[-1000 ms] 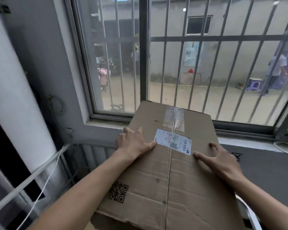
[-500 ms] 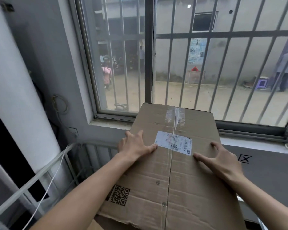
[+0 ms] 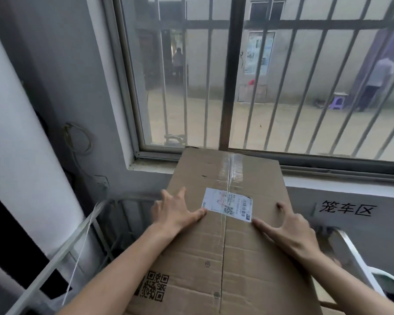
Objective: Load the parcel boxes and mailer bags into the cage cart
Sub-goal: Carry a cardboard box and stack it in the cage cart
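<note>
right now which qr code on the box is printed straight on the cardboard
The large QR code at the near-left corner of the box. The small QR code sits on the white shipping label between the left hand and right hand.

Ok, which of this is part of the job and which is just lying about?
Job: box; left hand and right hand, flat on its top; label; cart rail.
Lying about: wire coil on the wall; window bars; purple stool outside.
</note>
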The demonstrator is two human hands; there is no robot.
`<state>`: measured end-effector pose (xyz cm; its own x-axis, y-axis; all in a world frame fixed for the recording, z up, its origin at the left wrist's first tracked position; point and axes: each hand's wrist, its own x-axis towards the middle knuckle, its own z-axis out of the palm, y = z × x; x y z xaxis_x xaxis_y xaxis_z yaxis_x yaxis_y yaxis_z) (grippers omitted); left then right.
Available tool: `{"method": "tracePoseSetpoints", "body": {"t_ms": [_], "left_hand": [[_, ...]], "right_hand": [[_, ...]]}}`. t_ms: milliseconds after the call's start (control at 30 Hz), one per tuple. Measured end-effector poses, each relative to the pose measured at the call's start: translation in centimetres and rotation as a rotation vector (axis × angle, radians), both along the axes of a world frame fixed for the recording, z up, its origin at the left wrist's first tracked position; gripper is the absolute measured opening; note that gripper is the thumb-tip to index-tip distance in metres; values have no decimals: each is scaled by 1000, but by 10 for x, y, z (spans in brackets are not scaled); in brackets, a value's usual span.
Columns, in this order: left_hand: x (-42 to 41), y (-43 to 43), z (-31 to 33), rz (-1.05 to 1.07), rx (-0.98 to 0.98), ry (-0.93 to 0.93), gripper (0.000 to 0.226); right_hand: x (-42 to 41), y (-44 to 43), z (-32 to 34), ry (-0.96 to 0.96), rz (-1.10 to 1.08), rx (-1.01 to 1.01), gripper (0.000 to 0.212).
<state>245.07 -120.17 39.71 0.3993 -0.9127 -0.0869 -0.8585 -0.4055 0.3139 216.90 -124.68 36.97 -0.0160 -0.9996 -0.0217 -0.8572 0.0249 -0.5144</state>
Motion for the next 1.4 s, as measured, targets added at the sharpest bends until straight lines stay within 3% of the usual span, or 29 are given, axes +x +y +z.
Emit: {"method": "tracePoseSetpoints", "body": {"t_ms": [367,900,1100,1400], "left_hand": [[94,-8,-66,3,141,24,104],[105,-27,-207,20,246,73,113],[109,-30,-250,24,301,108,120],[114,-35,-355,46,265,187,125]], "right_hand": [[92,-3,-69,-18,-43,125,107],[108,-16,-207,-80,-65,248,109],[109,-14,-260,-132,-102,323,137],[125,-14,-353,-61,-195,324,144]]}}
